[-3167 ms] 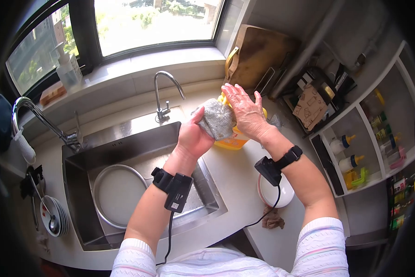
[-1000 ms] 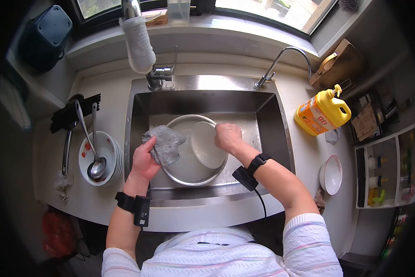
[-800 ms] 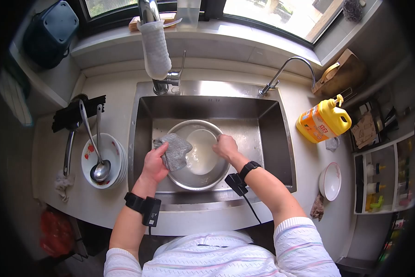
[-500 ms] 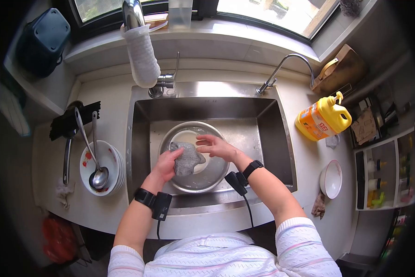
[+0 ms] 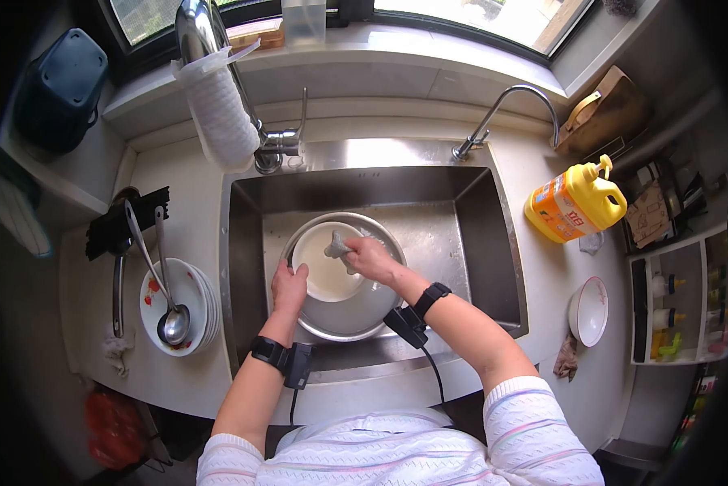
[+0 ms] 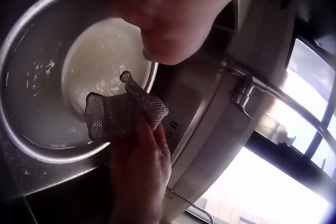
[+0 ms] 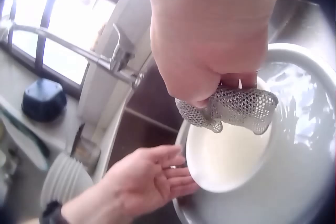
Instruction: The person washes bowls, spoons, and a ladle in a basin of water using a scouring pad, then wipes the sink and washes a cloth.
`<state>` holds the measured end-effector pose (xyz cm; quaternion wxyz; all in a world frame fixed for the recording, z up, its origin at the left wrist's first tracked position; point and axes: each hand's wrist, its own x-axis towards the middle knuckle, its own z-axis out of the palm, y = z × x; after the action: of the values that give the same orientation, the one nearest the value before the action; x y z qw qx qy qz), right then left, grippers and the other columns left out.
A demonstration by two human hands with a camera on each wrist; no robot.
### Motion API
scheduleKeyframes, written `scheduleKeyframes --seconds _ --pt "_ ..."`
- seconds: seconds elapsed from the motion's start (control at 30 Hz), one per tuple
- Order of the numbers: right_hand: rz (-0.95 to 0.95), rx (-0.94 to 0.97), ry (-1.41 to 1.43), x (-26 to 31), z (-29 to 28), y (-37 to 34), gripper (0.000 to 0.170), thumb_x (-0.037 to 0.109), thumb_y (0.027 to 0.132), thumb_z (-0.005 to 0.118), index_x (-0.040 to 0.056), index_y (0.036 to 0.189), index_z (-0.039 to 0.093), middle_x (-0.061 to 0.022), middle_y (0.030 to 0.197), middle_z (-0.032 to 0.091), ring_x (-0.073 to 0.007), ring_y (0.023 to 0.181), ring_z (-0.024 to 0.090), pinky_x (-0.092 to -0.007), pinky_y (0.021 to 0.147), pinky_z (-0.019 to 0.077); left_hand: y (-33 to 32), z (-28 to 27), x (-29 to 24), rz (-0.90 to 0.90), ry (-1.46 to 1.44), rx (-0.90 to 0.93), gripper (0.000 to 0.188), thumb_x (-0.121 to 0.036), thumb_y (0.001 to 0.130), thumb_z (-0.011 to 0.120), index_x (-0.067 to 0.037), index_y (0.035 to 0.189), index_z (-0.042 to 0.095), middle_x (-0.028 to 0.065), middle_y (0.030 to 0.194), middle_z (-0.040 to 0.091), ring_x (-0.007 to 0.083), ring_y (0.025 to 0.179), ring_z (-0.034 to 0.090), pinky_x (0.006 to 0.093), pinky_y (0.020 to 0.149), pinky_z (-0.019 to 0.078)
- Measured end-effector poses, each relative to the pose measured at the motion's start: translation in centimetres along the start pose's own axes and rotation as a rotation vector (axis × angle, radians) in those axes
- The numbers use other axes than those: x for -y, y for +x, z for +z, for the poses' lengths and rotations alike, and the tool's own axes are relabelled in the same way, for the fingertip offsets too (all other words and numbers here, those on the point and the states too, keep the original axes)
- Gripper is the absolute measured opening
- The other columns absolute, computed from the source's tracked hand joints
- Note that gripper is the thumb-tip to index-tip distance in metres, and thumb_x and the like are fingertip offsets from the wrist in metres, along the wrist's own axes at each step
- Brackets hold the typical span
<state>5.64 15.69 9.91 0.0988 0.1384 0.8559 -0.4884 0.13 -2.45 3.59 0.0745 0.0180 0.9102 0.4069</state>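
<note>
My right hand (image 5: 370, 257) pinches a silver mesh dishcloth (image 7: 239, 109) over a white bowl (image 5: 319, 283). The bowl sits tilted inside a round metal basin (image 5: 395, 253), with whitish liquid inside it. My left hand (image 7: 144, 179) is at the bowl's left side. Its fingers are nearly straight in the right wrist view, their tips right at the bowl's outer wall. In the left wrist view the dishcloth (image 6: 123, 111) hangs crumpled from the right hand's (image 6: 142, 171) fingers, and the left hand (image 6: 176, 19) looms large at the top.
The basin stands in a steel sink (image 5: 429, 186). To the left are stacked bowls (image 5: 202, 304) with two ladles (image 5: 173, 324). A yellow detergent jug (image 5: 574, 202) and another bowl (image 5: 588, 312) stand right. A wrapped faucet (image 5: 222, 113) overhangs the back left.
Earlier both hands were at the detergent jug with the dishcloth in the left. They came down to the basin, and the dishcloth passed to the right hand. The left hand moved to the bowl's side.
</note>
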Motion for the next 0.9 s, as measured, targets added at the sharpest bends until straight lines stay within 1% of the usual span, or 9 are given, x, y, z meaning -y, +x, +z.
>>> scheduleKeyframes --seconds 0.07,0.17,0.3,0.5,0.63,0.7,0.77,0.83,0.9 --pt "-0.059 0.070 -0.125 -1.1 2.5 -0.3 0.025 0.009 0.077 0.047 0.0041 0.098 0.058 -0.0189 0.082 0.059 -0.0306 0.078 0.059 -0.0362 0.070 0.0450 1.2 2.2 3.6 -0.341 -0.348 0.376 0.029 -0.016 0.081 0.053 0.002 0.104 0.054 0.0113 0.089 0.060 0.0208 0.076 0.060 0.0328 0.063 0.0491" --pt "-0.132 0.238 -0.401 -2.3 6.1 -1.1 0.031 0.012 0.077 0.047 0.0030 0.106 0.055 -0.0160 0.095 0.058 -0.0291 0.088 0.058 -0.0377 0.074 0.0448 1.0 2.1 1.8 -0.634 -0.576 0.439 0.031 -0.009 0.075 0.055 0.007 0.102 0.055 0.0188 0.096 0.059 0.0295 0.083 0.060 0.0399 0.067 0.0498" --pt "-0.200 0.204 -0.747 -3.8 8.1 -3.2 0.032 0.015 0.079 0.046 0.0004 0.107 0.052 -0.0151 0.114 0.050 -0.0299 0.103 0.051 -0.0427 0.084 0.0410 1.6 4.4 3.2 -0.505 -0.511 0.589 0.027 -0.001 0.074 0.053 0.008 0.099 0.055 0.0190 0.090 0.060 0.0312 0.074 0.062 0.0413 0.053 0.0521" --pt "-0.135 0.246 -0.951 -4.7 6.4 -2.0 0.024 0.014 0.078 0.045 0.0028 0.095 0.058 -0.0156 0.101 0.058 -0.0309 0.100 0.053 -0.0438 0.083 0.0413 0.7 2.6 -1.3 -0.540 -0.455 0.531 0.028 -0.002 0.074 0.050 0.009 0.100 0.054 0.0205 0.083 0.060 0.0313 0.063 0.061 0.0423 0.042 0.0498" --pt "-0.130 0.305 -0.632 -0.5 6.9 -1.9 0.021 0.013 0.076 0.047 0.0020 0.089 0.059 -0.0173 0.090 0.061 -0.0315 0.090 0.058 -0.0421 0.077 0.0449 1.2 4.5 1.4 -0.627 -0.768 0.557 0.037 -0.014 0.080 0.049 0.006 0.111 0.045 0.0188 0.095 0.056 0.0328 0.073 0.061 0.0445 0.045 0.0506" --pt "-0.011 0.150 -0.363 0.6 7.2 -1.3 0.018 0.011 0.074 0.049 0.0016 0.086 0.059 -0.0194 0.085 0.061 -0.0325 0.083 0.060 -0.0411 0.073 0.0466 1.1 4.9 1.9 -0.618 -0.971 0.530 0.041 -0.020 0.083 0.049 0.007 0.113 0.041 0.0178 0.098 0.055 0.0337 0.076 0.060 0.0464 0.046 0.0512" --pt "0.002 0.181 -0.378 -0.4 6.9 -2.2 0.016 0.010 0.073 0.051 0.0014 0.083 0.060 -0.0192 0.088 0.061 -0.0328 0.086 0.059 -0.0411 0.074 0.0466 0.4 2.9 -0.9 -0.591 -0.707 0.502 0.046 -0.029 0.085 0.047 0.000 0.120 0.036 0.0175 0.107 0.051 0.0350 0.087 0.057 0.0537 0.051 0.0504" --pt "-0.068 0.409 -0.674 -2.7 5.9 -3.2 0.016 0.010 0.072 0.052 0.0022 0.084 0.061 -0.0189 0.088 0.061 -0.0332 0.086 0.059 -0.0410 0.075 0.0469 0.9 1.5 -2.2 -0.612 -0.667 0.581 0.048 -0.031 0.086 0.044 -0.005 0.124 0.032 0.0186 0.110 0.049 0.0356 0.087 0.057 0.0525 0.052 0.0513" --pt "-0.134 0.397 -0.768 -4.0 5.2 -2.8 0.017 0.009 0.072 0.053 0.0024 0.083 0.062 -0.0185 0.088 0.062 -0.0332 0.086 0.059 -0.0410 0.075 0.0470 1.0 1.0 -3.0 -0.630 -0.618 0.658 0.050 -0.034 0.087 0.041 -0.009 0.128 0.029 0.0197 0.113 0.047 0.0362 0.088 0.057 0.0514 0.052 0.0521"
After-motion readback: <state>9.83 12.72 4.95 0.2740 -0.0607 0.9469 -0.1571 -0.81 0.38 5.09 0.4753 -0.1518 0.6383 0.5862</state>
